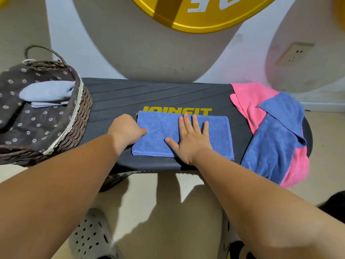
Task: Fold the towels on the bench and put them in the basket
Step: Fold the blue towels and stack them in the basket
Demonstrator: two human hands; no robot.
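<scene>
Under both grips, seen from the head view, mid-worktop (168, 94): folded blue towel (216, 135), lying flat, edges roughly square. Right grip (192, 139) spread wide, fingers straight, palm pressing down on the cloth, grasping nothing. Left grip (127, 129) curled at the towel's left edge, thumb on top, fingers tucked out of sight; looks like a pinch on that edge.

Soft, light, floppy terry by the look of it. No stiffness at all, so likely to sag and spill open if lifted by one corner. Best taken along the folded edge, or scooped up flat from both short sides. Not slippery; some drag on the ribbed worktop likely.

Left of the left grip, close by: wicker basket (80, 113) with a flowered lining, pale blue towel (48, 92) already inside. Right of the right grip, well apart: pink towel (248, 98) and loose blue towel (276, 139), unfolded, heaped together, draped over the worktop's end. Still to fold, by the look.
</scene>
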